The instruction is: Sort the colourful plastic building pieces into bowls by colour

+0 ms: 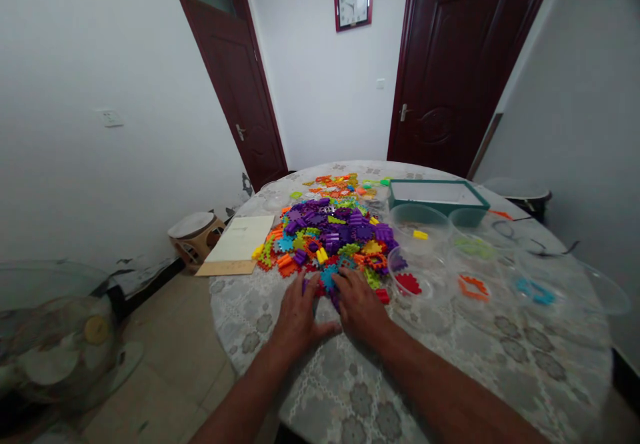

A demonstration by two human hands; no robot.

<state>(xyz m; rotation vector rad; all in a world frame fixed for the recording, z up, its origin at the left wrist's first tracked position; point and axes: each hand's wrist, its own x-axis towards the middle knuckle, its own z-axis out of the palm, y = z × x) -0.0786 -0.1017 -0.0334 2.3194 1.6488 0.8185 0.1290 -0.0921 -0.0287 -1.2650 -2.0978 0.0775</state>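
Observation:
A heap of small toothed plastic tiles [333,234], mostly purple with orange, green, yellow and blue, lies in the middle of a round table [450,364] covered by a patterned cloth. My left hand [299,317] and my right hand [359,304] rest side by side at the heap's near edge. Their fingertips reach into the tiles, the fingers lying fairly flat. Whether either hand holds a tile I cannot make out. Clear plastic bowls stand right of the heap: one with a red tile [409,284], one with an orange tile [473,287], one with a blue tile [534,291].
A teal tray [437,194] stands at the back right, with two more clear bowls [419,227] in front of it. A flat cardboard booklet [237,244] overhangs the table's left edge. A low stool [195,234] and a fan [55,337] stand on the floor at left.

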